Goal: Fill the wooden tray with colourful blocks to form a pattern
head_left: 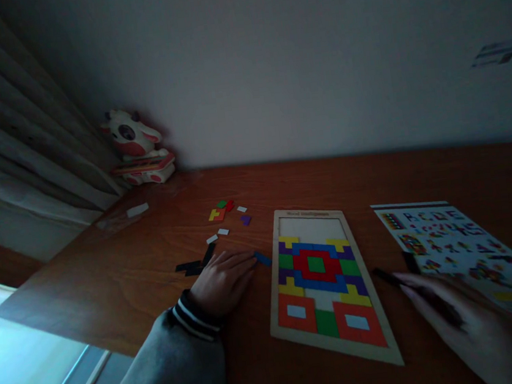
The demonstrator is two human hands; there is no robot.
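A wooden puzzle board (276, 313) lies on the table, its lower part filled with coloured pieces and a bare strip at its top end. My left hand (224, 282) rests flat to the left of the board, its fingertips at a blue piece (262, 258). Partly under that hand lie several black strips (189, 265). Right of the board, my right hand (469, 322) pinches a dark puzzle piece (386, 276) between thumb and fingers. Its other fingers are dim and partly hidden.
Loose white pieces (223, 232), a purple piece (246, 220) and a yellow piece (214, 214) lie beyond my left hand. A printed pattern sheet (456, 243) is partly under my right hand. A cow-shaped toy (135, 144) stands in the back left corner by a curtain (13, 133).
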